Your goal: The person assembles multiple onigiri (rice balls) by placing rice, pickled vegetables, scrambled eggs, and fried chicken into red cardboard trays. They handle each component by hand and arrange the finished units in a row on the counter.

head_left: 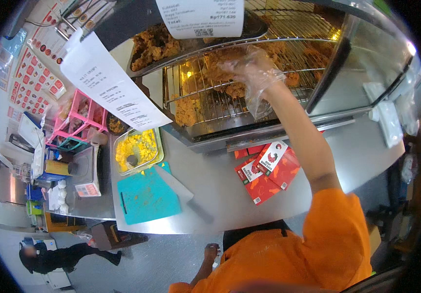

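Filling the lower right of the frame, nearest the camera, with an orange shirt (274, 254). Stretching gloved fingers (227, 66) out at the upper centre, seemingly spread over fried chicken (186, 108); being unable to tell, through blur and clear plastic, whether gripping a piece or merely touching. Reaching so with the right hand (254, 71) among wire racks (288, 22) inside a glass-sided cabinet (329, 74). Dangling the bare left hand (212, 251) at the lower centre, loosely curling its fingers, without revealing anything held.

Judging from this, being only partway through handling the chicken: seeing plenty lying across the upper centre and in a dark tray (186, 56) at the upper left of the cabinet, but seeing none lifted clear. Finding red cartons (288, 168) lying overlapped on the counter (210, 180) right of centre, not visibly receiving any chicken yet.

Looking further outward, finding yellow food (135, 146) already cut into small pieces left of centre, beside a turquoise board (147, 200) bearing scraps and a knife (175, 184) resting partly across its edge. Noticing receipts (115, 80) hanging at the upper left and top centre.
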A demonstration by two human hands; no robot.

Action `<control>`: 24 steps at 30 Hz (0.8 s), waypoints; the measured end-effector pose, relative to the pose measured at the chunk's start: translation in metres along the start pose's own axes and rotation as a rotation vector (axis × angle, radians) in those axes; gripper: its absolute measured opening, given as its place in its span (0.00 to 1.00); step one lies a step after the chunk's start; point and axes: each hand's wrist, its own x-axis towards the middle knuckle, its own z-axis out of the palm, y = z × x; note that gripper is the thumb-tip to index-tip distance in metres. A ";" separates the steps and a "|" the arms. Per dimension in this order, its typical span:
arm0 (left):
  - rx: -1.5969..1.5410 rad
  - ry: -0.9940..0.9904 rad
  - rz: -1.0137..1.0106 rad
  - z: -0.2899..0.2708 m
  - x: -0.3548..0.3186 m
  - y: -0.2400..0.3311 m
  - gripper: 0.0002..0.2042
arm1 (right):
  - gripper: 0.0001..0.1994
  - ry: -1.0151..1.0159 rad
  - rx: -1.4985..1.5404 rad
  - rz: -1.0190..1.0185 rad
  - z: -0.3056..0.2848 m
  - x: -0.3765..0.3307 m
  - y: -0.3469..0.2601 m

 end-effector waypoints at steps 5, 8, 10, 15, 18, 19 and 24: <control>-0.030 0.083 0.037 -0.014 -0.019 0.021 0.11 | 0.35 -0.016 -0.404 -0.022 -0.016 -0.005 -0.025; 0.056 0.120 0.083 -0.014 -0.049 0.036 0.13 | 0.36 -0.073 -0.735 -0.057 -0.006 -0.008 -0.049; 0.132 0.094 0.122 -0.015 -0.073 0.043 0.13 | 0.37 -0.122 -0.896 -0.145 0.006 -0.007 -0.060; 0.670 -0.138 0.245 -0.034 -0.126 0.083 0.12 | 0.30 -0.147 -0.812 -0.259 -0.003 -0.043 -0.034; 1.085 -0.296 0.536 -0.023 -0.144 0.150 0.11 | 0.30 -0.098 -0.776 -0.624 -0.051 -0.111 0.012; 1.040 -0.307 0.653 -0.007 -0.147 0.180 0.11 | 0.29 -0.120 -0.678 -0.608 -0.075 -0.135 0.028; 0.553 -0.258 1.233 0.160 -0.152 0.336 0.19 | 0.28 0.242 -0.526 0.191 -0.160 -0.230 0.147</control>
